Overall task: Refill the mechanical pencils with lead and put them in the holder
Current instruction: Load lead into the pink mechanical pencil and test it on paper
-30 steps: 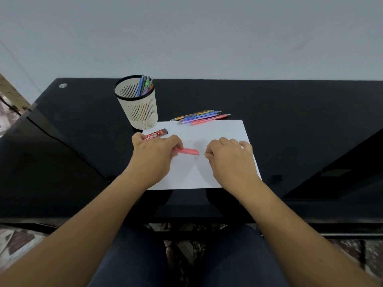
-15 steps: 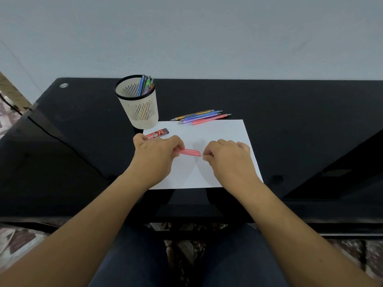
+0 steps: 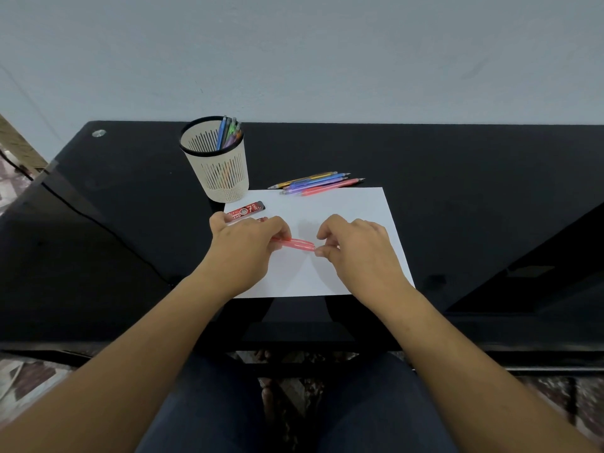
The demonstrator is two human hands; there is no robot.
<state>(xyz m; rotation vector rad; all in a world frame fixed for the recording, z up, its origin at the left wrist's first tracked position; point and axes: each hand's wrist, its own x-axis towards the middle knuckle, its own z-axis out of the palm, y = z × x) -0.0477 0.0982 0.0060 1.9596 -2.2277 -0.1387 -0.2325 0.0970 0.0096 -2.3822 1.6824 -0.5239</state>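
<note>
Nearest the camera, two bare forearms reach from a lap in dark trousers onto the black counter (image 3: 457, 204). Over the near half of a white paper sheet (image 3: 343, 207), the left hand (image 3: 243, 246) is curled round the left part of a pink pencil (image 3: 295, 244), holding it nearly level just above the sheet. The right hand (image 3: 356, 253) has its fingers curled, with thumb and forefinger pinching at the pencil's right end. Whether a lead or a cap sits between those fingertips is too small to tell.

My judgement is that the refilling step is in hand on this one pencil, with something being worked in or closed at its end. The next move likely calls for a fine, straight push along the barrel, since a thin lead snaps if bent. After that the pencil has to travel left and away to the holder.

Just beyond the left knuckles, a red lead case (image 3: 245, 210) lies at the sheet's far left corner. A large "7" and the word "LEAD" can be read on it, but the smaller print cannot. Farther back, four loose pencils (image 3: 317, 184) in yellow, blue, purple and pink lie side by side along the sheet's far edge, apparently waiting their turn. Farthest left stands the cream slotted holder (image 3: 219, 171), with several pencils upright inside it.
</note>
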